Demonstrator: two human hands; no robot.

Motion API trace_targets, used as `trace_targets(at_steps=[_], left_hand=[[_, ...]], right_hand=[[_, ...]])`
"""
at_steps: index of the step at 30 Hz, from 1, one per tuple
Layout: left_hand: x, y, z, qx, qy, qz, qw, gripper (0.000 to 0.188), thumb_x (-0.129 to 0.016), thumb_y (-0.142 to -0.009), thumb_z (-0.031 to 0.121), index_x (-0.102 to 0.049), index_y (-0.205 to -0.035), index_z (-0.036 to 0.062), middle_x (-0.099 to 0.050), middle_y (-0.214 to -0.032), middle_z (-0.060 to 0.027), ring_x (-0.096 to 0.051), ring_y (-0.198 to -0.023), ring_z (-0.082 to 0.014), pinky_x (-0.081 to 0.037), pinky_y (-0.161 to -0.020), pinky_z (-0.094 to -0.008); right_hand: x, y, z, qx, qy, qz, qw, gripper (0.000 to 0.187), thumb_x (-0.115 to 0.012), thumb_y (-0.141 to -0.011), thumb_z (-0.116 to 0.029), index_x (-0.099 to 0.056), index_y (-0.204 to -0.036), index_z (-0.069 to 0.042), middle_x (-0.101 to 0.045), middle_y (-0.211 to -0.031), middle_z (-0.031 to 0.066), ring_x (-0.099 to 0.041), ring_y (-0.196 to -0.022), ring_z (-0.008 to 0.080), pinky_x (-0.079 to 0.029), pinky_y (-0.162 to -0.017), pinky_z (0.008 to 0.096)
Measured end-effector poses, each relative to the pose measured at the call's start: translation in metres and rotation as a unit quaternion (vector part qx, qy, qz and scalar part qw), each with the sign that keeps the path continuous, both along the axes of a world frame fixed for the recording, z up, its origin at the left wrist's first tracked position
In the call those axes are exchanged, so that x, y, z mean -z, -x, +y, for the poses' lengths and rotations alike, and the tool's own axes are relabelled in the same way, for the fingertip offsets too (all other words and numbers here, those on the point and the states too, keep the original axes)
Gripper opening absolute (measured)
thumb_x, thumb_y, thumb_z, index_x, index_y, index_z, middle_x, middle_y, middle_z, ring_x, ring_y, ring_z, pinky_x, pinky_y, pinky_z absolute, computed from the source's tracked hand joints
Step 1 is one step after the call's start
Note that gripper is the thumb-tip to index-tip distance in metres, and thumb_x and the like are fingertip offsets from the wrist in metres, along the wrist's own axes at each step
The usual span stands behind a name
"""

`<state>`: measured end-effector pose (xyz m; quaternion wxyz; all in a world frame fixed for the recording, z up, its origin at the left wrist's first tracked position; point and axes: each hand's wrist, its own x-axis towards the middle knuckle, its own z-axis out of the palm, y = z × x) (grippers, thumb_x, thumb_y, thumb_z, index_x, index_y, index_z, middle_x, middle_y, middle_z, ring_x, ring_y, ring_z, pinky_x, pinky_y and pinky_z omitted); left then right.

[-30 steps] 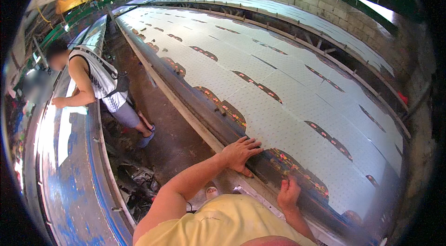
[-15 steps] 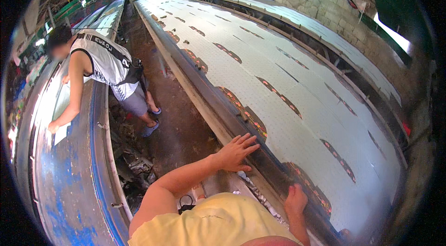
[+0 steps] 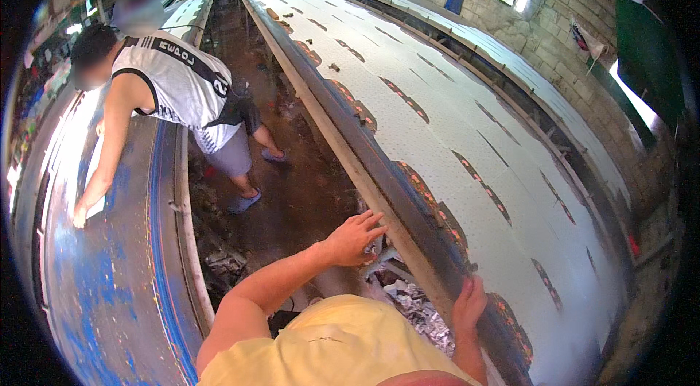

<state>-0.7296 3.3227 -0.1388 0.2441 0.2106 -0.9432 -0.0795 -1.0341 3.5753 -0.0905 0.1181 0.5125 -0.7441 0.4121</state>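
Note:
My left hand (image 3: 355, 238) is open at the wooden edge of the long table (image 3: 350, 160), fingers spread and nothing in them. Farther right, my right hand (image 3: 469, 303) rests against the dark border of the same table, fingers extended upward. A small dark lump (image 3: 472, 267) sits at its fingertips; I cannot make out whether they touch it. Along the tabletop lies pale, dotted sheeting (image 3: 503, 240), with dark, orange-flecked patches (image 3: 510, 327) showing between its pieces.
To the left, a co-worker in a white sleeveless shirt (image 3: 175, 87) leans over another long table (image 3: 109, 269), blue-stained, both arms on a white sheet. A narrow dark aisle (image 3: 292, 189) runs between the tables. Crumpled silvery scraps (image 3: 419, 313) lie below my table's edge.
The view has swung left. My left hand has drawn back from the tabletop to its wooden edge. My right hand's fingers have straightened. The co-worker's legs have shifted.

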Motion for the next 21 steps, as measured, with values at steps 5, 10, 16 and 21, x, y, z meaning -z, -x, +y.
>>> trace_targets(at_steps=[5, 10, 16, 21], left_hand=[[0.011, -0.056, -0.025, -0.017, -0.042, -0.048, 0.998, 0.088, -0.085, -0.095, 0.045, -0.049, -0.168, 0.0124, -0.037, -0.179, -0.0262, -0.039, -0.162, -0.0514, -0.039, -0.130, -0.0607], [0.025, -0.099, -0.044, -0.066, -0.109, -0.084, 0.988, 0.086, -0.086, -0.095, 0.044, -0.052, -0.166, 0.0099, -0.044, -0.175, -0.0261, -0.043, -0.161, -0.0496, -0.042, -0.128, -0.0585], [0.031, -0.109, -0.072, -0.088, -0.156, -0.123, 0.976, 0.087, -0.085, -0.095, 0.047, -0.052, -0.166, 0.0092, -0.044, -0.175, -0.0253, -0.044, -0.160, -0.0481, -0.045, -0.126, -0.0594], [0.035, -0.122, -0.121, -0.049, -0.167, -0.082, 0.981, 0.086, -0.086, -0.095, 0.048, -0.053, -0.165, 0.0088, -0.049, -0.170, -0.0280, -0.048, -0.156, -0.0495, -0.045, -0.126, -0.0572]], right_hand=[[-0.001, -0.037, -0.052, -0.006, -0.011, 0.072, 0.997, 0.015, -0.071, -0.107, -0.019, -0.070, -0.109, -0.004, -0.074, -0.085, 0.0225, -0.075, -0.079, 0.0457, -0.056, -0.072, 0.0532], [0.011, -0.048, -0.094, -0.011, 0.002, 0.063, 0.998, 0.018, -0.076, -0.103, -0.018, -0.069, -0.111, -0.004, -0.074, -0.086, 0.0189, -0.074, -0.076, 0.0410, -0.056, -0.072, 0.0526], [-0.002, -0.030, -0.155, -0.016, 0.043, 0.023, 0.999, 0.018, -0.071, -0.107, -0.018, -0.069, -0.115, -0.002, -0.074, -0.093, 0.0207, -0.073, -0.082, 0.0389, -0.055, -0.075, 0.0499], [-0.009, -0.040, -0.234, -0.086, 0.127, 0.057, 0.987, 0.021, -0.062, -0.113, -0.017, -0.069, -0.117, 0.002, -0.071, -0.089, 0.0191, -0.069, -0.078, 0.0358, -0.054, -0.074, 0.0456]])
